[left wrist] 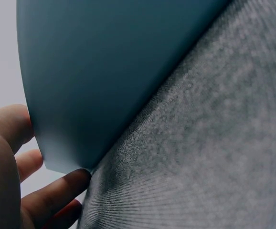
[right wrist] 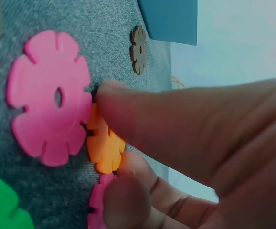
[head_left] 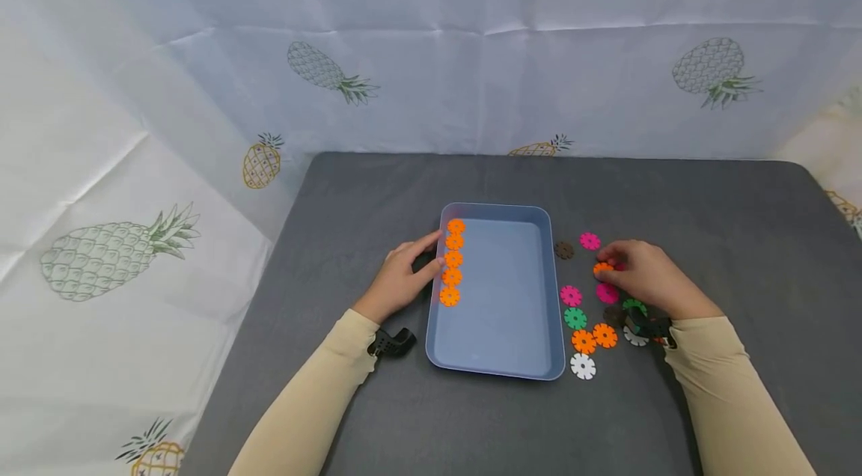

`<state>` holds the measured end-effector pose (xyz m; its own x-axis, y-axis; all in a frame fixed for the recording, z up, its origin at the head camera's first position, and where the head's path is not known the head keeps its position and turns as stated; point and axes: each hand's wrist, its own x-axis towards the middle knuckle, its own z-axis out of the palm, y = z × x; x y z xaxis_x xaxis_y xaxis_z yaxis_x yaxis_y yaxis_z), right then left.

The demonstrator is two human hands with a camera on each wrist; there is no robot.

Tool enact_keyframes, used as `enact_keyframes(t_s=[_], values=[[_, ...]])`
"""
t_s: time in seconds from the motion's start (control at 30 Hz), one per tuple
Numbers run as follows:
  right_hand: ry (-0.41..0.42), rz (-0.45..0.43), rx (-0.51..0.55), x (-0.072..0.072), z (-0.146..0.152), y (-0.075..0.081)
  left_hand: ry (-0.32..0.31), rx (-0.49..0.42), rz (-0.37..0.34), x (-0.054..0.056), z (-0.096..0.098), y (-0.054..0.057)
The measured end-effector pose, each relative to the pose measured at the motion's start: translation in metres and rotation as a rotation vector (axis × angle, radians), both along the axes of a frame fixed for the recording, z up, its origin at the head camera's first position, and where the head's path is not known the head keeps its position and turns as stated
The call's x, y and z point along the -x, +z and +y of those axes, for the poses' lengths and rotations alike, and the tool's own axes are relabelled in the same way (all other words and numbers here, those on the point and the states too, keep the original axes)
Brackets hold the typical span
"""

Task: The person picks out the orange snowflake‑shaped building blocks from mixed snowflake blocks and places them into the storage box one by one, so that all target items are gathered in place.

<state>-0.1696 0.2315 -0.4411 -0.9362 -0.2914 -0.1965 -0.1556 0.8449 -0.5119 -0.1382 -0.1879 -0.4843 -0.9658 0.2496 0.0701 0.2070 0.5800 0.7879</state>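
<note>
A blue tray (head_left: 498,296) lies on the dark table, with a column of several orange notched plastic discs (head_left: 453,259) along its left inner side. My left hand (head_left: 404,278) rests at the tray's left wall, thumb at the rim and fingers spread against the side. In the left wrist view the fingertips meet the tray's outer wall (left wrist: 109,71) near its base. To the right of the tray, my right hand (head_left: 649,278) pinches an orange disc (right wrist: 104,143) between thumb and fingers, close over the tabletop. A large pink disc (right wrist: 52,100) lies right beside it.
Loose discs lie right of the tray: a brown disc (head_left: 563,250), pink disc (head_left: 571,296), green disc (head_left: 575,318), orange disc (head_left: 604,335) and white disc (head_left: 582,367). Others sit partly under my right wrist. A pineapple-print cloth (head_left: 431,87) hangs behind the table.
</note>
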Motion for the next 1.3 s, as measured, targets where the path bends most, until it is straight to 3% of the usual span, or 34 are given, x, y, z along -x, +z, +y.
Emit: enact_keyframes(t_s=[0.83,1.3], values=[[0.029,-0.06,0.079,-0.003,0.006,0.012,0.004,-0.013,-0.017,-0.001,0.001,0.008],[0.005,-0.016,0.135,-0.009,-0.004,0.024,-0.002,-0.007,-0.001,-0.002,0.001,0.006]])
